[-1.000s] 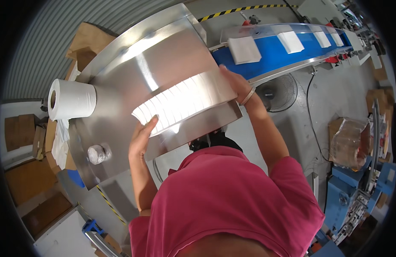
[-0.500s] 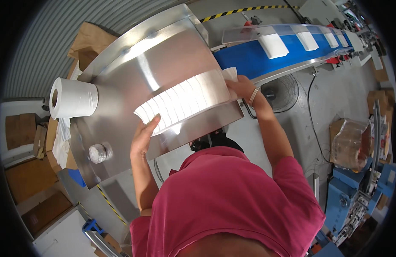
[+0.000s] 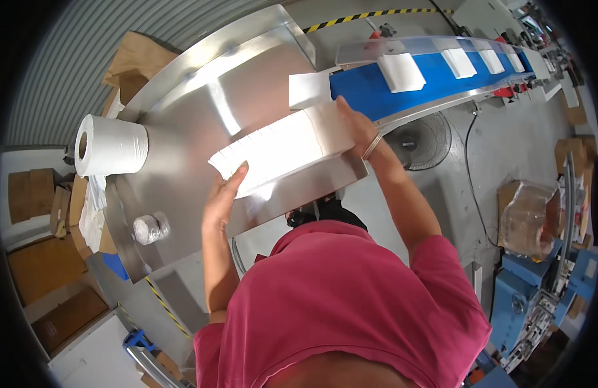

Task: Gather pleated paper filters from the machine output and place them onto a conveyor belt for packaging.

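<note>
Risks buckling the white stack (image 3: 283,152) through uneven squeezing between thumb-hooked left hand (image 3: 224,194), grip unclear, and flat, outstretched right hand (image 3: 358,129).

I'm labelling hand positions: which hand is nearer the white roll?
Left. The left hand is right of the roll, at the left end of the white stack; the right hand is farther right, at its other end.

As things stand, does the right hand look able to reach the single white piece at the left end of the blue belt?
Probably yes: the right hand, at the right end of the stack, looks close to the white piece, with nothing visible between; it may need to leave the stack.
</note>
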Tool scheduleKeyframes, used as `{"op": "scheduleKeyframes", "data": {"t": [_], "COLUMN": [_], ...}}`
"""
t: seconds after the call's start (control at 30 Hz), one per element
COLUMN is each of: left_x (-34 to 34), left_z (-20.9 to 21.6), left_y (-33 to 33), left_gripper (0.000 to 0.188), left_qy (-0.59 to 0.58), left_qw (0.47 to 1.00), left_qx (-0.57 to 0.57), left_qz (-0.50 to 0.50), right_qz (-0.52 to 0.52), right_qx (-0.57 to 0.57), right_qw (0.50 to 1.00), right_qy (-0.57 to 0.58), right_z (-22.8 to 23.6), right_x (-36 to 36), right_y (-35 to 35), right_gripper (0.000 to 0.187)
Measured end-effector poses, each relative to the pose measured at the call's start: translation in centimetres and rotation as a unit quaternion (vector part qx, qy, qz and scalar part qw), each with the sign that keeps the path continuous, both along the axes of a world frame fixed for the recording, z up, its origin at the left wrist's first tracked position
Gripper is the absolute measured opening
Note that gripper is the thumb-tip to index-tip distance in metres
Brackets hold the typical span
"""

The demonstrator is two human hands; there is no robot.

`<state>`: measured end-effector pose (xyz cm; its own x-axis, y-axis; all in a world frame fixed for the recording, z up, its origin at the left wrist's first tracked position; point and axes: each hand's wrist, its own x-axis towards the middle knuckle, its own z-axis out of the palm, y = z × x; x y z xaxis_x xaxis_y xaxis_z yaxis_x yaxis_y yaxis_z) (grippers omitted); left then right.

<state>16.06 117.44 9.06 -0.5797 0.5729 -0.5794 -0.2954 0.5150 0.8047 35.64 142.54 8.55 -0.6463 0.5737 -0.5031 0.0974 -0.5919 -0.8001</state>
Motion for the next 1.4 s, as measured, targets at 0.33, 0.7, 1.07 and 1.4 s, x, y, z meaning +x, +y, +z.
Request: {"op": "scheduleKeyframes", "data": {"t": [0.33, 0.7, 1.07, 1.4], "left_x": [-0.7, 0.0, -1.8, -1.9], "left_z": [1.9, 5.3, 3.7, 3.2], "left_y": [-1.3, -1.0, -2.1, -2.0], "left_gripper": [0.089, 0.094, 0.086, 0.085], "left_qy": [0.222, 0.465, 0.283, 0.268], "left_qw": [0.973, 0.858, 0.938, 0.947], "left_qx": [0.006, -0.209, -0.106, -0.078], "left_qz": [0.061, 0.065, 0.170, 0.157], "right_qz": [0.111, 0.161, 0.220, 0.149], "right_qx": [0.018, 0.038, 0.550, 0.631], "right_qw": [0.990, 0.986, 0.773, 0.605], "right_qy": [0.080, 0.027, -0.227, -0.462], "right_z": [-1.1, -1.5, -0.2, -5.6], "right_x": [-5.5, -8.3, -9.3, -11.1], "right_y": [-2.7, -5.4, -2.2, 4.3], "right_gripper": [0.028, 0.028, 0.022, 0.042]}}
